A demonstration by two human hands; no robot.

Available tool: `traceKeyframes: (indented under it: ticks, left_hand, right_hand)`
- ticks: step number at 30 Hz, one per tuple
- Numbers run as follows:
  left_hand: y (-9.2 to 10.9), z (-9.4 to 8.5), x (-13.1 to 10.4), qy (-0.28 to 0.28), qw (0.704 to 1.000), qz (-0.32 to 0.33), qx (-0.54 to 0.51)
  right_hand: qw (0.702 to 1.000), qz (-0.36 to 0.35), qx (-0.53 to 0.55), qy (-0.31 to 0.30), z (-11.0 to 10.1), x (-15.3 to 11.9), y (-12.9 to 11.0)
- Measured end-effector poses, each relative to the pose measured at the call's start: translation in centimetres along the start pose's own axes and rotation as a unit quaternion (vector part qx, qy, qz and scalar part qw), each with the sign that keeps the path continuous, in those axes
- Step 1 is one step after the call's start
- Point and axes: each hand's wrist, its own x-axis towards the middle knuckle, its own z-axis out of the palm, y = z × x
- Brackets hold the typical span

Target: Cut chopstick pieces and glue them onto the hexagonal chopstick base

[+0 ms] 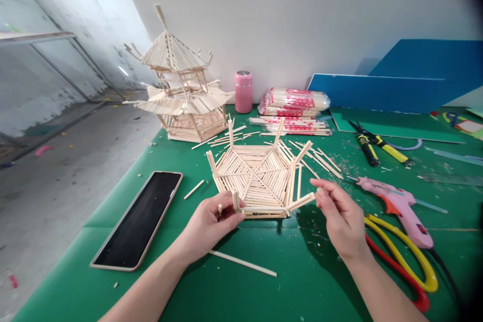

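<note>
Table (pixel 324 287), green-topped, spreads beneath the work. At its far left stands a tiered stick pagoda (pixel 188 105). A flat hexagonal stick base (pixel 260 176) with a post at each corner lies mid-table, in front of both hands. Behind it are plastic-wrapped stick bundles (pixel 294 100); to its left lies a dark-screened phone (pixel 139 221), and to its right a pink glue gun (pixel 402 204). The left hand (pixel 211 221) grasps the base by its near-left corner, thumb and fingers around the post (pixel 236 202) there. The right hand (pixel 341 216) has thumb and forefinger drawn together at the tip of the outward-leaning near-right post (pixel 302 203); whether they grip it, I cannot tell. One loose stick (pixel 243 263) lies just in front of the left hand
</note>
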Motion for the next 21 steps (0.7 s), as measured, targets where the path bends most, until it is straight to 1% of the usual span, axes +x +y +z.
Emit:
traceKeyframes:
  ticks: [10, 15, 21]
  left_hand:
    - [-0.47, 0.25, -0.15, -0.010, 0.995, -0.050, -0.084]
    - [-0.49, 0.37, -0.06, 0.013, 0.997, -0.039, -0.061]
    - [-0.42, 0.27, 0.10, 0.017, 0.999, -0.024, -0.029]
  right_hand:
    - [1.000, -0.004, -0.010, 0.000, -0.04, 0.00, 0.14]
    - [1.000, 0.003, -0.009, 0.004, 0.05, 0.17, 0.05]
    - [1.000, 0.000, -0.001, 0.006, 0.04, 0.15, -0.05]
